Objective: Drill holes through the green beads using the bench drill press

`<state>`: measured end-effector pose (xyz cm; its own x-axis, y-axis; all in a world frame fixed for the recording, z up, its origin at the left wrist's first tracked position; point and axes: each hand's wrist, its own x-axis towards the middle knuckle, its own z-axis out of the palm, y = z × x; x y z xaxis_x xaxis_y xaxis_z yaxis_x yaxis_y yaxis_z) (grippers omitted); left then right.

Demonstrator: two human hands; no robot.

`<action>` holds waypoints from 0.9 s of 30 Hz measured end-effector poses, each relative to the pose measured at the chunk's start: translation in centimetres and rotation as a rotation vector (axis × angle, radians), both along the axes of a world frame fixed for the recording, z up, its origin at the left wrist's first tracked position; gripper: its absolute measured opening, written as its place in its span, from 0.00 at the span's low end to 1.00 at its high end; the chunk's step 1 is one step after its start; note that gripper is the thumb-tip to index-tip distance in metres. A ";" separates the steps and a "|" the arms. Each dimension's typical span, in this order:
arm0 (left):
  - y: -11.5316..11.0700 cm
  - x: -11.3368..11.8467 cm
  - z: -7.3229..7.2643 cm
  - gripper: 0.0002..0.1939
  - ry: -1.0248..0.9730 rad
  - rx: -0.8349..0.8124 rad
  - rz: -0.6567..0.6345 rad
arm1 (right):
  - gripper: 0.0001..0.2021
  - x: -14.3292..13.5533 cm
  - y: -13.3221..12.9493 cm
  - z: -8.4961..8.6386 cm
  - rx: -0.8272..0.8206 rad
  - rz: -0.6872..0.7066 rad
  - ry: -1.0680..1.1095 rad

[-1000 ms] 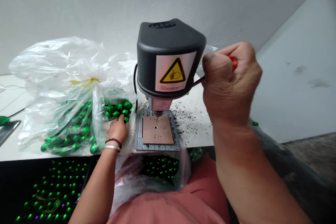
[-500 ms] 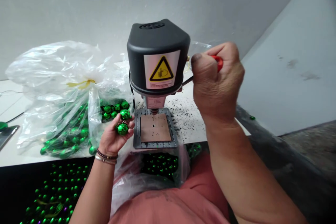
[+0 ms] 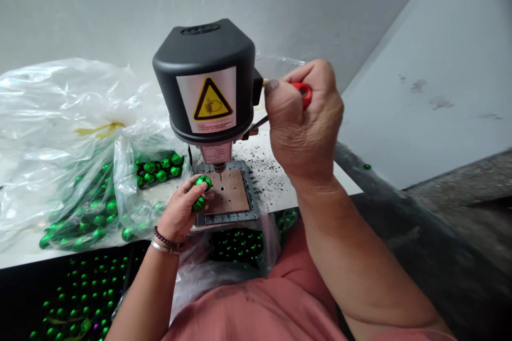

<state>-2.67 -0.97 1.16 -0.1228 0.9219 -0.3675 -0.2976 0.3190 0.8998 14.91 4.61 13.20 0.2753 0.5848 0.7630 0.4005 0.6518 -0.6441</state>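
A black drill press [image 3: 206, 74] with a yellow warning label stands on the white table. Its thin bit points down above a brown board [image 3: 232, 192] with a small hole, lying on the grey slotted base [image 3: 251, 186]. My left hand [image 3: 182, 210] holds two shiny green balls, the upper one [image 3: 204, 182] and the lower one [image 3: 198, 203], at the board's left edge. My right hand [image 3: 306, 117] is closed round the red-ended lever [image 3: 306, 95] to the right of the press head.
Clear plastic bags [image 3: 60, 112], one tied with a yellow strip, hold many green balls at the left. Dark scraps lie on the white table [image 3: 276, 186]. More green balls [image 3: 236, 248] are below the table's front edge. A grey wall rises behind.
The view has shifted, so the press and table appear further left. My left hand with the two balls has moved closer to the board, its thumb now over them. My right hand stays on the lever.
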 end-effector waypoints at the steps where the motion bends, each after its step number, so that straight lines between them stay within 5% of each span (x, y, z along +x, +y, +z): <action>1: 0.1 0.2 -0.1 0.22 0.098 0.014 -0.005 | 0.10 0.0 0.0 0.0 0.000 -0.007 -0.005; 10: 1.6 0.8 -1.4 0.23 0.677 0.066 -0.235 | 0.12 0.1 0.6 0.2 0.030 0.021 -0.016; 21: 2.2 1.9 -0.2 0.20 1.046 0.062 -0.338 | 0.12 0.3 0.4 0.3 0.040 0.081 0.012; 27: 2.7 2.4 -0.6 0.18 1.266 0.158 -0.370 | 0.12 0.4 0.2 0.1 0.025 0.085 0.000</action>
